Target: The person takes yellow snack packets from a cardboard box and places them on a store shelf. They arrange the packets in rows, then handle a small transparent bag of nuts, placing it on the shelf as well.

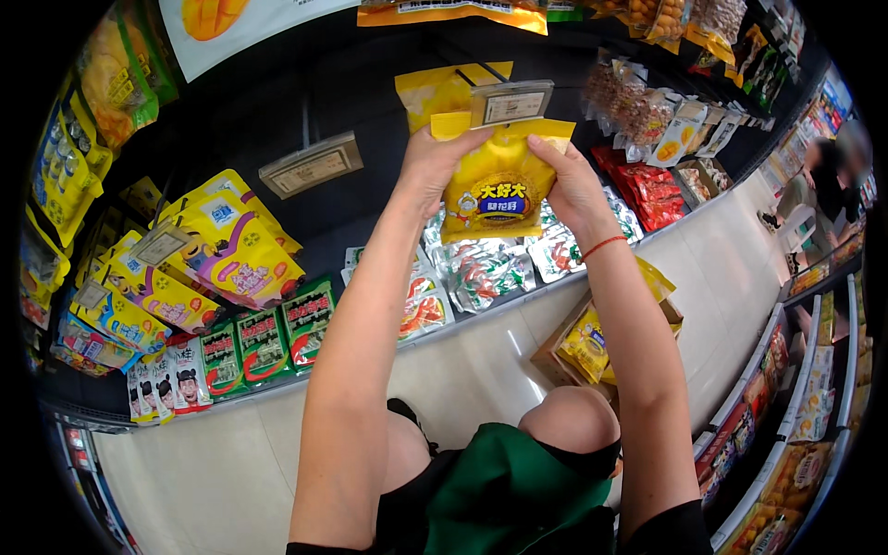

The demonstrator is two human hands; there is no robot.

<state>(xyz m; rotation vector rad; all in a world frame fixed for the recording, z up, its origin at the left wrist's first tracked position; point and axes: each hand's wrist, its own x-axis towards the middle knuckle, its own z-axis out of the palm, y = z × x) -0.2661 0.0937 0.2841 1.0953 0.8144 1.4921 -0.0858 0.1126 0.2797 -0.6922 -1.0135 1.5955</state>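
Note:
Between my two hands is a yellow snack bag [490, 217] with a cartoon figure on its front. My left hand [433, 166] grips its upper left side, thumb along the top. My right hand [573, 180] pinches the upper right corner. The bag's top edge is right at a price tag holder [511, 104] on the end of a display hook, apparently hung there, though the hole is hidden. A second yellow bag [430, 91] hangs behind it on the rack. A red cord circles my right wrist.
Below right on the floor stands a cardboard box [552, 350] holding more yellow bags [585, 344]. Silver packets [486, 273] and red packets [647, 190] line the bottom shelf. Yellow and purple bags [236, 245] hang at left. Another person [823, 185] is farther down the aisle at right.

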